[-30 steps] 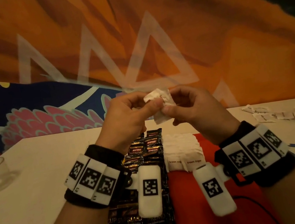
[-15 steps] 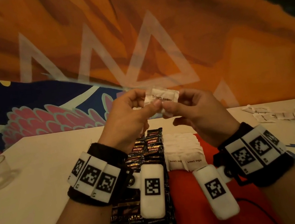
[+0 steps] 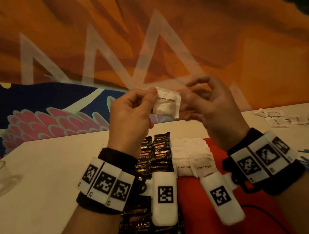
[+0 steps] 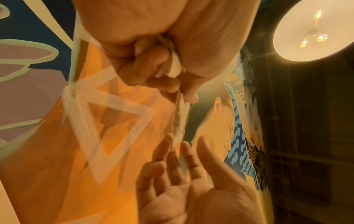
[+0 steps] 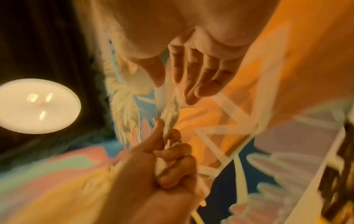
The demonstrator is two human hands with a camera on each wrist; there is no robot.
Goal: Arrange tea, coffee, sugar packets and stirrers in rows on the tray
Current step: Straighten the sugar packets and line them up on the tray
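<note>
One sugar packet (image 3: 166, 102) marked "brown sugar" is held up in the air between the two hands, its long side running across from hand to hand. The left hand (image 3: 131, 118) pinches its left edge between thumb and curled fingers, and more white paper seems bunched in that fist. The right hand (image 3: 206, 104) sits just beside the packet's right edge with fingers spread and relaxed, gripping nothing, though blur hides whether a fingertip touches. Below the hands lie the sugar rows (image 3: 191, 155) on the red tray (image 3: 204, 200), nearer the right hand, with the coffee packets (image 3: 155, 153) under the left. Likely next, the packet goes down and forward onto that sugar row.
</note>
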